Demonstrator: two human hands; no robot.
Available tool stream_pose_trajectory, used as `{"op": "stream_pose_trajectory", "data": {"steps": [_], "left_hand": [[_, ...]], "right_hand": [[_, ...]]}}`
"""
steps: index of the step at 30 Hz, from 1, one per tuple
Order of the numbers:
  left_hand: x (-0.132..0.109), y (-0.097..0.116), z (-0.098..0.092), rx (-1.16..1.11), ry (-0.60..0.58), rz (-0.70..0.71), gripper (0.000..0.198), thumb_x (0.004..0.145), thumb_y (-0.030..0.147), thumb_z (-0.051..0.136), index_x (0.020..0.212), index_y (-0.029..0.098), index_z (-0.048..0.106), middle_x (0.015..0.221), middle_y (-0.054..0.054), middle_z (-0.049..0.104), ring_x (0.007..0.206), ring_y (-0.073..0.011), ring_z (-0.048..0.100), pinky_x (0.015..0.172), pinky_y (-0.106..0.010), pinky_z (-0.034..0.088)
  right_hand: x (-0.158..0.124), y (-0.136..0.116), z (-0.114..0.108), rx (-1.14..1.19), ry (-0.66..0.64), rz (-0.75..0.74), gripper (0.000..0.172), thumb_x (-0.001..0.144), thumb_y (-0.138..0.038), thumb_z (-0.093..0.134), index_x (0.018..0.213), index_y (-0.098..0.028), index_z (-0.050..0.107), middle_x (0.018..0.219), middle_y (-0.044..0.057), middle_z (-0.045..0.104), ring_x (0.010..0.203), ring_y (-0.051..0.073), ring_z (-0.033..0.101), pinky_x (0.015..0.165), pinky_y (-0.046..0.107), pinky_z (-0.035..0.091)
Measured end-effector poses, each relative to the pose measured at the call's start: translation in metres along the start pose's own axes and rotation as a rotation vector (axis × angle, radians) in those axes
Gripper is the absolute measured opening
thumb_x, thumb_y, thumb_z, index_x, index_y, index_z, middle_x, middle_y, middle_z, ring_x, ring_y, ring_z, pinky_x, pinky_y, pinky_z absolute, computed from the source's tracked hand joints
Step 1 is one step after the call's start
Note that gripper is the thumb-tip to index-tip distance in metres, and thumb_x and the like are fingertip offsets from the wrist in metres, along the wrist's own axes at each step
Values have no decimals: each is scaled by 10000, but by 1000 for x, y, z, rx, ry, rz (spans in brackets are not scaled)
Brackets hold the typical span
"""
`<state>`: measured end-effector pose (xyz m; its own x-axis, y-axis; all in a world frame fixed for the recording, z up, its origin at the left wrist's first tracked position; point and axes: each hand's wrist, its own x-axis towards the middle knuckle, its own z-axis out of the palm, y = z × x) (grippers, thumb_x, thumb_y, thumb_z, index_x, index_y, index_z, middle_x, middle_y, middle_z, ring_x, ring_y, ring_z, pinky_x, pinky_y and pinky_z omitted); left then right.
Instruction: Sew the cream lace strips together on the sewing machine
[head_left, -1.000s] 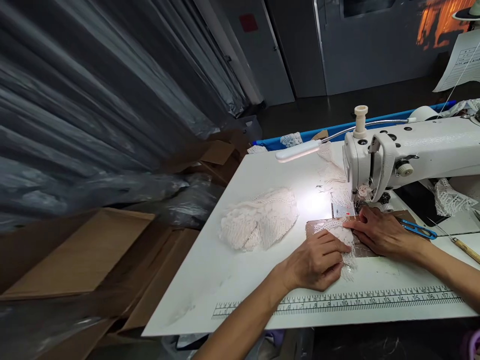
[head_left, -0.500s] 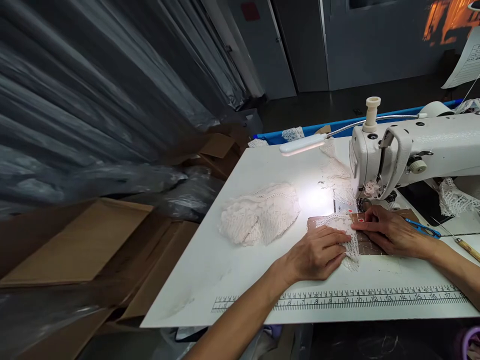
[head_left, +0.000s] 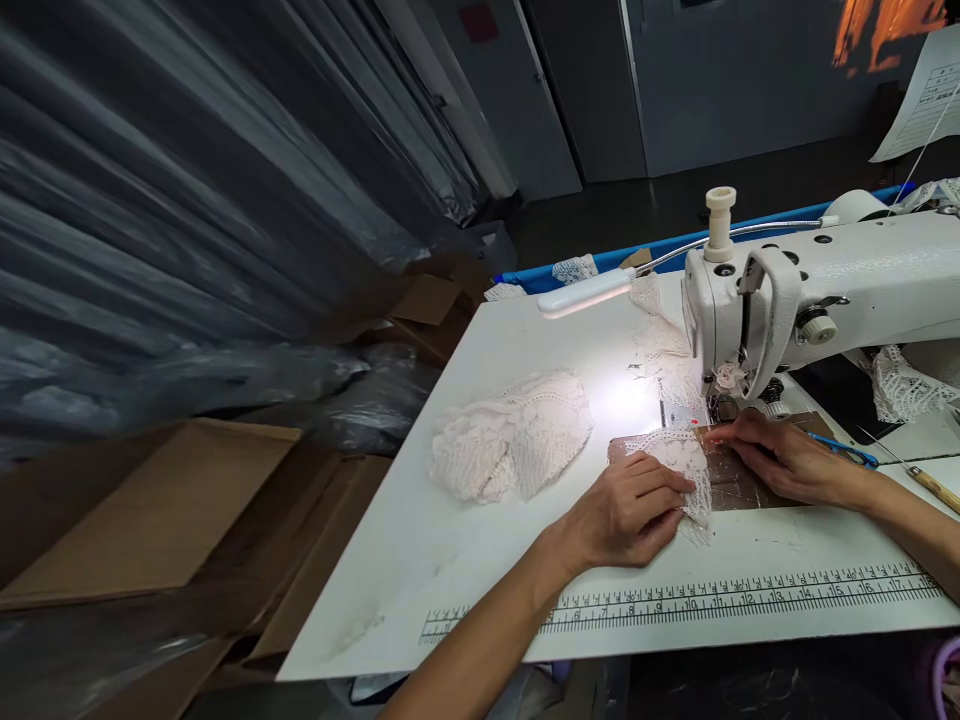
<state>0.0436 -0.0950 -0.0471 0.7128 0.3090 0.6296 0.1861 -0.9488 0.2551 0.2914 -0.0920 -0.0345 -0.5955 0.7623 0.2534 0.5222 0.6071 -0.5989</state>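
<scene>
Lace strip [head_left: 679,462] lies over the brown card [head_left: 742,488] before the sewing machine [head_left: 825,280]. The right hand [head_left: 787,462] has edged toward the needle (fingers flat, pinning the edge), feeding lace forward. The left hand [head_left: 630,510], fingers half-curled, presses it onto the surface [head_left: 480,480].

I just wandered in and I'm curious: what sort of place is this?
Probably a sewing workshop: an industrial sewing machine stands on a white table with a printed ruler along its edge, a pile of lace lies on it, and cardboard boxes sit beside.
</scene>
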Motion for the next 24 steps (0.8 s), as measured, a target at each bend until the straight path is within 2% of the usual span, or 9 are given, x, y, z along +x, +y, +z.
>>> {"op": "stream_pose_trajectory", "data": {"steps": [3, 5, 8, 12, 16, 24], "left_hand": [[0, -2, -1, -28, 1, 5, 128, 791, 56, 538, 855, 149, 599, 855, -66, 738, 748, -162, 692, 643, -308, 567], [0, -1, -1, -22, 5, 14, 120, 792, 53, 549, 857, 141, 598, 843, -73, 737, 759, -165, 694, 647, -305, 568], [1, 0, -2, -3, 5, 25, 116, 785, 40, 567, 849, 132, 595, 839, -83, 735, 772, -175, 697, 656, -309, 569], [1, 0, -1, 4, 15, 47, 127, 784, 39, 583, 876, 126, 596, 858, -88, 741, 780, -184, 703, 663, -316, 573], [1, 0, -2, 6, 37, 52, 136, 797, 54, 583, 905, 137, 594, 867, -83, 746, 760, -180, 700, 663, -321, 575], [1, 1, -1, 32, 41, 44, 135, 801, 59, 567, 898, 147, 601, 849, -59, 749, 738, -159, 694, 694, -315, 569]], "right_hand": [[-1, 6, -3, 32, -3, 30, 369, 952, -205, 335, 1198, -145, 603, 825, 60, 652, 690, 138, 599, 684, 283, 509], [-1, 7, -3, 30, 7, 2, 368, 936, -181, 340, 1174, -142, 617, 911, 83, 659, 742, 143, 612, 716, 293, 515], [-2, 5, -2, 18, 19, -40, 377, 923, -156, 347, 1178, -163, 626, 937, 85, 643, 792, 150, 612, 733, 296, 516], [-5, -4, -2, -55, -67, -84, 385, 903, -148, 404, 1192, -225, 645, 1015, 90, 600, 932, 181, 583, 820, 343, 496], [-6, -10, -2, -149, -148, -133, 387, 900, -157, 441, 1203, -287, 645, 1070, 89, 561, 990, 209, 537, 858, 401, 464], [-6, -10, 2, -226, -134, -160, 375, 910, -149, 442, 1189, -287, 652, 1064, 93, 541, 981, 211, 525, 836, 410, 471]]}}
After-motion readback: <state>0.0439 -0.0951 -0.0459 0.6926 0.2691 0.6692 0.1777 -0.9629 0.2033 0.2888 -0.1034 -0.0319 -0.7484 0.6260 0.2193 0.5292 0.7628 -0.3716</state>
